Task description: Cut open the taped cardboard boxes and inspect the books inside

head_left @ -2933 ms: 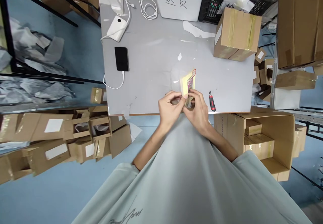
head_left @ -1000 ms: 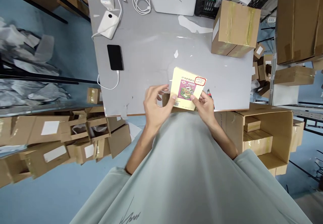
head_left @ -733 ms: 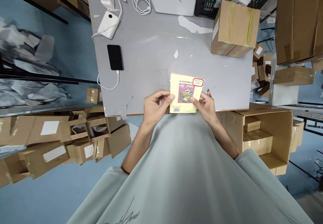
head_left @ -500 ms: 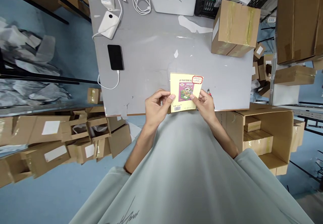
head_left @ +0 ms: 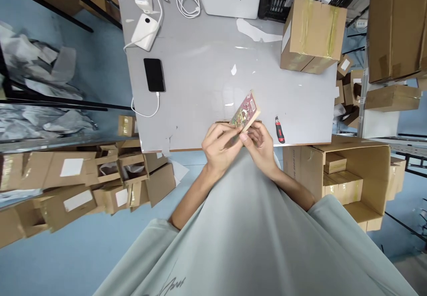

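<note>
Over grey table point(head_left: 200, 91) edge, boxes point(head_left: 100, 176) all round, L hand point(head_left: 220, 147) & R hand point(head_left: 262, 147) grips clasp booklet point(head_left: 245, 111)

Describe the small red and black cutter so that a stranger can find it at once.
Look at the grey rectangular table and follow its near edge rightward, just past the person's right hand. There lies the small red and black utility cutter, flat on the surface. It is the only red tool; the flat black phone lies far left.

left hand point(head_left: 219, 147) and right hand point(head_left: 262, 146) close together, both grips pinching
</note>
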`<state>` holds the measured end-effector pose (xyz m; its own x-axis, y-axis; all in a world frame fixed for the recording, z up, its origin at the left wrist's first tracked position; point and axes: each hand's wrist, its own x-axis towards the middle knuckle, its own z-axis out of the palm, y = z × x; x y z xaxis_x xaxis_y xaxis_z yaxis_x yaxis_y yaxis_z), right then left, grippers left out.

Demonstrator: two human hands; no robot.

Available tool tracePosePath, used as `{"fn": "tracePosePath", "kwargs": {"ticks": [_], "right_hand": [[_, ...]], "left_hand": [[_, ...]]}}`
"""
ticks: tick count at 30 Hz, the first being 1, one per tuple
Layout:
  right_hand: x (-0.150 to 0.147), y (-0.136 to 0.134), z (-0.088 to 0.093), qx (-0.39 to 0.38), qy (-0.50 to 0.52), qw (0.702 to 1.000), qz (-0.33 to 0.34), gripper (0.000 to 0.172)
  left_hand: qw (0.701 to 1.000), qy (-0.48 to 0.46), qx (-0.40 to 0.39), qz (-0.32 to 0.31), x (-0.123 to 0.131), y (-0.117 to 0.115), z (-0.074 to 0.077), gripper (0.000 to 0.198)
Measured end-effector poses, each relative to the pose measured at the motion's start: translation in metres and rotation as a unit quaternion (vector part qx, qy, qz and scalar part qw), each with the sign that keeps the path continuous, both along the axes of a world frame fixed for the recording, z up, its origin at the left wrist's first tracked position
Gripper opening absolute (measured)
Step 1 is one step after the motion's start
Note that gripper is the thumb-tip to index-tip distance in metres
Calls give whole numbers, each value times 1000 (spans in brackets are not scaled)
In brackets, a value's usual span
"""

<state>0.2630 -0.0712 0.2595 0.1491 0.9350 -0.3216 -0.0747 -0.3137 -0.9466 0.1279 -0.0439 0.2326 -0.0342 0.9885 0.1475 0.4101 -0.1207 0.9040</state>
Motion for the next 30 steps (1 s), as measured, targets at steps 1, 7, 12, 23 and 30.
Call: {"fn": "tracePosePath", "kwargs": {"ticks": [1, 7, 12, 23, 30], "right_hand": [[-1, -1, -1, 0, -2, 1000, -10, 62], [12, 4, -4, -7, 9, 998, -54, 55], [39, 12, -2, -33, 5, 999, -8, 60], [54, 12, -14, -11, -48, 999, -1, 61], [55, 9, -4, 21, -93, 995, -8, 57]], "left_hand": [[1000, 2, 4, -8, 1, -1, -2, 34], [997, 24, -6, -72, -1, -4, 7, 21], [997, -8, -74, -27, -29, 12, 18, 35], [970, -151, -180, -56, -28, 23, 13, 38], [983, -124, -130, -30, -19, 16, 22, 31]]}}
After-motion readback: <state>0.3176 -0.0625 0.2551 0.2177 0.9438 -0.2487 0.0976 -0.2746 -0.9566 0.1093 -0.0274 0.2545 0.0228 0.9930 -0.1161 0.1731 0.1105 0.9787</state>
